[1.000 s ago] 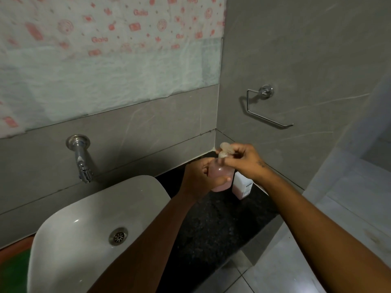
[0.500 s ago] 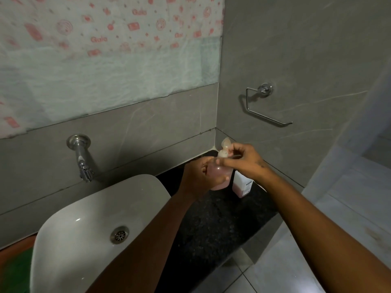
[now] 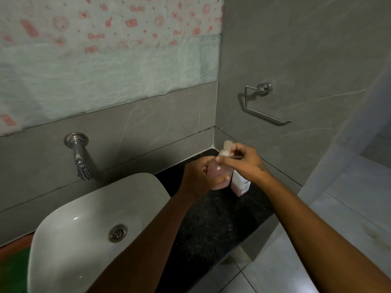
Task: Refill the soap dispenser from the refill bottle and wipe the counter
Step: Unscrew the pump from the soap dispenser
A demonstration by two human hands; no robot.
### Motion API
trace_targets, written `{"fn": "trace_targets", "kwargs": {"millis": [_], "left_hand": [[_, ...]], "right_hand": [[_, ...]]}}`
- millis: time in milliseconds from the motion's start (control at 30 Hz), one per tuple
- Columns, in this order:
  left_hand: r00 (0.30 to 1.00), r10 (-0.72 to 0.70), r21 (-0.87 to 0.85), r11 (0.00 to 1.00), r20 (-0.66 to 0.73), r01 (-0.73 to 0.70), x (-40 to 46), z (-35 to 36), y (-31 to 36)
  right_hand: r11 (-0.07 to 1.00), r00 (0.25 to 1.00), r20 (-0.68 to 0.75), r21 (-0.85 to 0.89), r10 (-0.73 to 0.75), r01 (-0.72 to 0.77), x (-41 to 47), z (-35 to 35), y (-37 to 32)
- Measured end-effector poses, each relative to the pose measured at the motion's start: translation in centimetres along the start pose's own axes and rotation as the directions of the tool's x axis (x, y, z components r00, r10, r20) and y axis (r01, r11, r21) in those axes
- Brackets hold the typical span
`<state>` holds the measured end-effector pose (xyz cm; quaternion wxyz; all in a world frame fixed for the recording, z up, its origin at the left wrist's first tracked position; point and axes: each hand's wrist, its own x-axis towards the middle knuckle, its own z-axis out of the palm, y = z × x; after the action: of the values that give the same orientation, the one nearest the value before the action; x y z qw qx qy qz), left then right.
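Dispenser (image 3: pixel 220 176), pink soap inside, held upright over the dark desk (image 3: pixel 213 218) near the corner. Left hand (image 3: pixel 198 180) wraps the body; right hand (image 3: pixel 239 161) pinches the pump top (image 3: pixel 226 150). Probably light, smooth plastic, slippery if soapy; best held round the body. Refill bottle (image 3: pixel 240 185) stands just behind. Basin (image 3: pixel 84 225), tap (image 3: pixel 79 153) to the left.

Above the tap (image 3: pixel 77 154), the patterned sheet (image 3: pixel 105 49) over the wall carries the red word "Gala", printed more than once. Just right of the bottle I hold, the white carton's (image 3: pixel 240 185) print is too small to read.
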<state>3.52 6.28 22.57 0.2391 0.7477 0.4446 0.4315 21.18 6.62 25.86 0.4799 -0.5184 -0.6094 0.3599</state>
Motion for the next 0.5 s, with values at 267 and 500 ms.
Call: {"fn": "trace_targets", "kwargs": {"millis": [267, 500], "left_hand": [[0.998, 0.068, 0.064, 0.996, -0.005, -0.068, -0.2, 0.1, -0.2], [0.999, -0.035, 0.074, 0.997, 0.041, 0.032, -1.0, 0.0, -1.1]], "right_hand": [[0.997, 0.999, -0.016, 0.057, 0.044, -0.043, -0.1, 0.0, -0.4], [0.980, 0.992, -0.120, 0.200, 0.035, -0.010, 1.1, -1.4, -2.5]]}}
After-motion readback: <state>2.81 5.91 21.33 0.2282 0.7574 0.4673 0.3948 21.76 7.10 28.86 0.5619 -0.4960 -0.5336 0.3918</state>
